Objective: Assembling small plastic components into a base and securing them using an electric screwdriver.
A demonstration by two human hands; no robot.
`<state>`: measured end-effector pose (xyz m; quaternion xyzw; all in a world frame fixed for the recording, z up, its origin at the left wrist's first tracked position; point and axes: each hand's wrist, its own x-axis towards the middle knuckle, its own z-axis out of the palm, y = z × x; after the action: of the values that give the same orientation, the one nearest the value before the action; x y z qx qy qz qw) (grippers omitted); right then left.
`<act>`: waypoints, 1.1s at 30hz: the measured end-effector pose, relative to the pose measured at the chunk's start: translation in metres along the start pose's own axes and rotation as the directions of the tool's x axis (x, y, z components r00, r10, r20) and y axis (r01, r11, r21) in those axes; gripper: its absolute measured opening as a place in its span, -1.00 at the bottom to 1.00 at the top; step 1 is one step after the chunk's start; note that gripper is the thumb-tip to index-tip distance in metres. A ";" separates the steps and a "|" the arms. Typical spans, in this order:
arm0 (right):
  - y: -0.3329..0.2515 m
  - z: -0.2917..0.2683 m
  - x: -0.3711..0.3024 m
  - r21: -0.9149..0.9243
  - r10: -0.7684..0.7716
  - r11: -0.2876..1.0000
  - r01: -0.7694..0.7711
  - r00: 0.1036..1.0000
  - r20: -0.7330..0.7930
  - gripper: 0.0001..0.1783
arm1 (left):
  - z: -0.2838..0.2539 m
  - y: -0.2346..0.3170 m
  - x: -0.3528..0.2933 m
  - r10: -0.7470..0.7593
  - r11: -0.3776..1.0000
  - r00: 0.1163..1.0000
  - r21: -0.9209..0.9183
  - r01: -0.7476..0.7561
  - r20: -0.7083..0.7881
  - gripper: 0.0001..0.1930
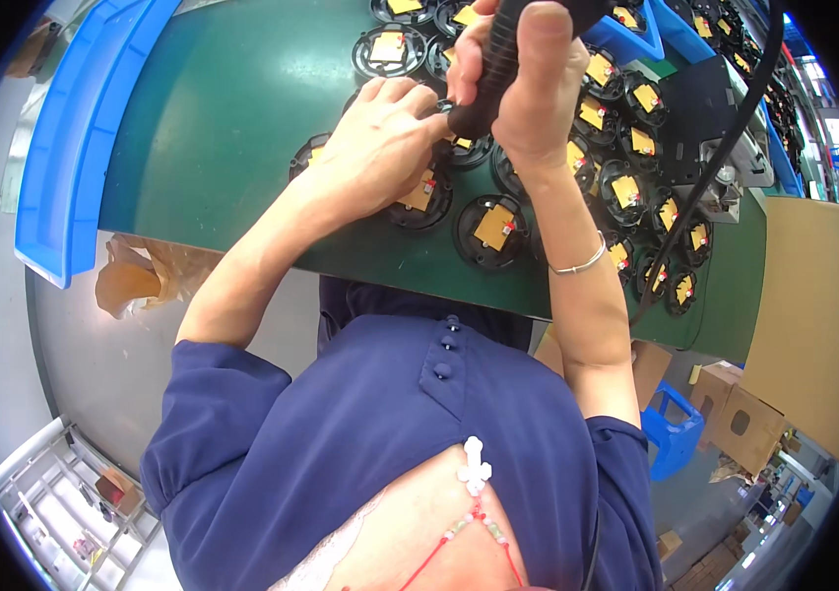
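My right hand is wrapped round a black electric screwdriver with a ribbed grip. Its narrow end points down beside the fingertips of my left hand. Those left fingers are curled together over the round black parts, and what they pinch is hidden. Under the tool's tip lies a round black housing, mostly covered by my hands. Closer to me sit another round black housing with a yellow rectangular board and a small white-and-red connector, and a similar housing partly beneath my left wrist.
Several more such housings crowd the green table to the right and at the far side. A long blue tray runs along the left edge. On the right stand a dark metal device and a hanging black cable.
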<state>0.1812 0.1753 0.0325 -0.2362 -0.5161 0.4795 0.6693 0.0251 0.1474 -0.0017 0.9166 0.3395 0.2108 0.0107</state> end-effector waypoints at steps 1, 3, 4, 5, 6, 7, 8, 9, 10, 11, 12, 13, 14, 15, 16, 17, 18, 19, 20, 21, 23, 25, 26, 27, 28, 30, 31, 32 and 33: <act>0.002 -0.003 0.001 0.038 -0.029 0.999 0.026 0.996 0.082 -0.36 | -0.001 0.000 0.001 0.009 1.000 1.000 0.003 -0.009 0.000 -0.73; 0.007 -0.007 0.004 0.107 -0.088 0.992 0.070 0.980 0.178 -0.35 | -0.004 0.004 0.004 -0.008 1.000 1.000 -0.006 0.008 0.026 -0.72; 0.009 -0.008 0.003 0.122 -0.072 0.991 0.050 0.980 0.188 -0.37 | -0.004 0.005 0.006 -0.002 0.999 1.000 -0.034 0.003 0.011 -0.75; 0.010 -0.009 0.002 0.135 -0.058 0.990 0.032 0.979 0.196 -0.38 | -0.006 0.005 0.007 0.025 0.999 1.000 -0.036 -0.025 0.005 -0.75; 0.006 -0.012 0.000 0.128 0.017 0.991 -0.045 0.977 0.212 -0.46 | -0.007 0.006 0.010 0.014 1.000 1.000 0.009 -0.014 0.027 -0.78; 0.011 -0.015 0.000 0.090 0.024 0.995 -0.041 0.982 0.186 -0.57 | -0.007 0.009 0.011 0.000 0.999 0.999 0.053 -0.002 0.046 -0.80; 0.016 -0.013 -0.004 0.034 -0.050 0.998 0.047 0.993 0.110 -0.61 | -0.005 0.009 0.011 -0.009 0.999 0.998 0.050 0.006 0.059 -0.82; 0.017 -0.010 -0.002 -0.035 -0.137 0.990 0.138 0.990 0.040 -0.64 | -0.003 0.006 0.012 -0.009 0.999 0.998 0.049 0.005 0.065 -0.84; 0.011 -0.006 -0.002 0.039 -0.173 0.984 0.173 0.985 -0.007 -0.65 | 0.000 0.004 0.012 0.006 0.999 0.999 0.044 -0.008 0.049 -0.84; 0.000 -0.008 -0.005 0.110 -0.207 0.971 0.212 0.977 -0.055 -0.65 | -0.003 0.008 0.014 -0.028 1.000 0.997 0.009 0.028 0.066 -0.82; -0.026 -0.014 -0.003 0.195 -0.186 0.963 0.185 0.982 -0.017 -0.59 | -0.004 0.010 0.014 -0.073 0.997 0.992 -0.005 0.074 0.104 -0.80; -0.047 -0.027 0.004 0.188 -0.243 0.954 0.235 0.970 0.020 -0.50 | -0.007 0.013 0.014 -0.117 0.993 0.982 -0.016 0.121 0.147 -0.78; -0.074 -0.034 0.004 0.157 -0.265 0.949 0.274 0.961 -0.072 -0.42 | -0.008 0.016 0.016 -0.118 0.992 0.983 -0.024 0.122 0.140 -0.76; -0.095 -0.055 -0.001 0.076 -0.251 0.963 0.260 0.961 -0.117 -0.30 | -0.014 0.019 0.017 -0.125 0.991 0.983 -0.025 0.130 0.136 -0.74; -0.112 -0.075 -0.005 0.000 -0.229 0.973 0.232 0.961 -0.155 -0.18 | -0.015 0.020 0.015 -0.110 0.993 0.987 0.045 0.106 0.116 -0.73; -0.128 -0.106 -0.010 -0.127 -0.254 0.964 0.233 0.948 -0.192 -0.11 | -0.015 0.023 0.015 -0.100 0.994 0.989 0.046 0.095 0.111 -0.73; -0.146 -0.138 -0.016 -0.254 -0.281 0.942 0.221 0.931 -0.231 -0.04 | -0.014 0.026 0.017 -0.124 0.992 0.992 -0.006 0.125 0.038 -0.72; -0.161 -0.159 -0.021 -0.373 -0.386 0.889 0.266 0.874 -0.295 -0.07 | -0.013 0.030 0.020 -0.154 0.986 0.988 -0.062 0.152 -0.029 -0.70; -0.173 -0.170 -0.021 -0.495 -0.504 0.818 0.292 0.778 -0.374 -0.16 | -0.015 0.039 0.025 -0.149 0.985 0.989 -0.092 0.146 -0.020 -0.68; -0.194 -0.177 -0.025 -0.638 -0.634 0.717 0.282 0.644 -0.428 -0.25 | -0.017 0.053 0.037 -0.104 0.979 0.995 -0.175 0.102 -0.002 -0.62; -0.204 -0.196 -0.022 -0.655 -0.675 0.707 0.267 0.530 -0.513 -0.41 | -0.010 0.073 0.054 -0.039 0.985 0.999 -0.169 0.041 0.014 -0.54; -0.198 -0.209 -0.016 -0.654 -0.686 0.701 0.285 0.520 -0.509 -0.48 | 0.001 0.077 0.062 -0.027 0.980 0.995 -0.192 0.045 0.091 -0.46; -0.194 -0.213 -0.017 -0.624 -0.647 0.734 0.268 0.555 -0.523 -0.48 | 0.006 0.078 0.063 -0.002 0.987 0.995 -0.158 0.018 0.100 -0.44; -0.187 -0.219 -0.017 -0.589 -0.603 0.769 0.250 0.588 -0.538 -0.49 | 0.011 0.076 0.065 0.022 0.993 0.993 -0.120 -0.008 0.114 -0.42; -0.180 -0.225 -0.017 -0.571 -0.609 0.765 0.296 0.622 -0.492 -0.48 | 0.012 0.076 0.065 0.031 0.993 0.993 -0.119 -0.017 0.115 -0.43; -0.185 -0.227 -0.019 -0.513 -0.524 0.824 0.239 0.665 -0.532 -0.40 | 0.017 0.074 0.066 0.092 0.992 0.990 -0.096 -0.082 0.105 -0.47; -0.188 -0.224 -0.017 -0.534 -0.520 0.817 0.218 0.678 -0.519 -0.37 | 0.019 0.075 0.068 0.098 0.985 0.989 -0.150 -0.082 0.108 -0.51; -0.190 -0.225 -0.020 -0.548 -0.542 0.799 0.248 0.693 -0.475 -0.40 | 0.021 0.076 0.068 0.111 0.983 0.990 -0.156 -0.096 0.090 -0.53; -0.189 -0.227 -0.023 -0.517 -0.495 0.828 0.218 0.717 -0.490 -0.35 | 0.024 0.077 0.069 0.116 0.982 0.991 -0.156 -0.105 0.068 -0.55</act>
<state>0.4647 0.1148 0.0945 -0.4089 -0.4019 0.1121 0.8116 0.1288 0.1343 0.0149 0.9380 0.2704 0.2009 0.0818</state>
